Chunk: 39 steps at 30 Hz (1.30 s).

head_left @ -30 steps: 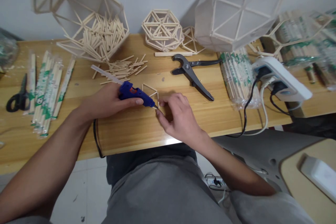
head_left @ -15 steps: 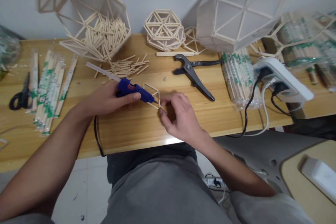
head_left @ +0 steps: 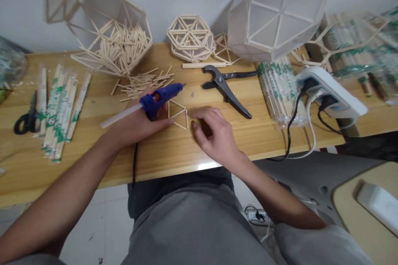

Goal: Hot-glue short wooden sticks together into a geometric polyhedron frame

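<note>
My left hand [head_left: 141, 122] is wrapped round a blue hot glue gun [head_left: 160, 96], a translucent glue stick [head_left: 121, 116] jutting from its back end. The gun's nozzle points up and to the right, off the sticks. Below it on the table lies a small flat frame of short wooden sticks [head_left: 178, 114] joined in triangles; my left thumb reaches to its left side. Just right of the frame, my right hand [head_left: 217, 132] hovers with curled fingers, thumb and forefinger slightly apart and nothing visible between them.
Loose cut sticks [head_left: 146, 83] lie behind the glue gun. Dark pliers [head_left: 225, 91] rest right of the frame. Wrapped chopsticks [head_left: 60, 112] and scissors [head_left: 27, 118] are at left. A power strip [head_left: 332, 95] with cords stands at right. Stick-built baskets [head_left: 191, 37] line the wall.
My left hand has swung the glue gun's nozzle up and away from the frame's right corner. My right fingers have moved slightly off the stick they were at.
</note>
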Each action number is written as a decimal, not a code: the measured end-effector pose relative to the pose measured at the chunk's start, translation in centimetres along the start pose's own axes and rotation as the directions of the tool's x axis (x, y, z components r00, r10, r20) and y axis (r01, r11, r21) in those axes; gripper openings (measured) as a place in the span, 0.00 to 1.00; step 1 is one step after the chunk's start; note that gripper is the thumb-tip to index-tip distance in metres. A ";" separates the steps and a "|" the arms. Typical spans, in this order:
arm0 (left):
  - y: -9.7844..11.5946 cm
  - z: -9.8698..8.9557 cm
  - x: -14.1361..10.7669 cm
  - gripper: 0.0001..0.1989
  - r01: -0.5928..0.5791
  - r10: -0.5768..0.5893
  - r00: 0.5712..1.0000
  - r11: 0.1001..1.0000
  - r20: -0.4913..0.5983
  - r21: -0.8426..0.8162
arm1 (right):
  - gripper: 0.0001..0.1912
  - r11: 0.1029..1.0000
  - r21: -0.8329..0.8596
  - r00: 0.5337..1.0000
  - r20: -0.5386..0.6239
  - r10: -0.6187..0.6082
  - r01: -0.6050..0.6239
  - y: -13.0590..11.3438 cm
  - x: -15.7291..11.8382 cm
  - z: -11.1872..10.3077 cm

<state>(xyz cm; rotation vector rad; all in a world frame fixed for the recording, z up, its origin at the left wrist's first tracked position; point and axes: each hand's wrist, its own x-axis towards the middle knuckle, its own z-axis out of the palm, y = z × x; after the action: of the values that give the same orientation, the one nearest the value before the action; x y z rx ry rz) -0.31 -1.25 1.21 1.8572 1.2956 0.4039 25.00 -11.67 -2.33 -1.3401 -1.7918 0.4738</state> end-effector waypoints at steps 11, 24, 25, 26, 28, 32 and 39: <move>1.2 0.9 -0.8 0.27 -0.030 0.039 0.998 0.987 -0.052 0.156 | 0.11 0.998 0.016 0.998 0.031 -0.056 0.055 0.2 0.0 0.1; 1.2 1.1 -0.7 0.26 -0.035 0.047 0.997 0.982 -0.060 0.188 | 0.10 0.996 -0.002 0.996 0.021 -0.084 0.084 0.3 -0.1 0.2; 1.1 1.1 -0.6 0.26 -0.037 0.050 0.997 0.982 -0.067 0.187 | 0.10 0.996 -0.001 0.996 0.021 -0.087 0.087 0.3 -0.1 0.2; 1.1 1.2 -0.6 0.26 -0.040 0.053 0.996 0.982 -0.068 0.182 | 0.10 0.996 -0.001 0.996 0.022 -0.087 0.087 0.3 -0.1 0.2; 1.1 1.2 -0.6 0.26 -0.047 0.058 0.996 0.984 -0.065 0.171 | 0.11 0.997 -0.001 0.996 0.023 -0.083 0.083 0.3 0.0 0.2; 1.1 1.1 -0.6 0.25 -0.046 0.057 0.997 0.984 -0.061 0.170 | 0.10 0.997 -0.010 0.996 0.026 -0.080 0.080 0.3 -0.1 0.2; 1.0 1.3 -0.8 0.26 -0.045 0.060 0.995 0.983 -0.082 0.177 | 0.10 0.997 -0.015 0.996 0.026 -0.080 0.080 0.2 -0.1 0.3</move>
<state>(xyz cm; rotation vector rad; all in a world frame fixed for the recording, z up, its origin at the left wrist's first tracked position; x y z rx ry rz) 0.77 -2.69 1.33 2.0434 1.3805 0.4143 24.93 -11.60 -2.71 -1.2728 -1.8665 0.4359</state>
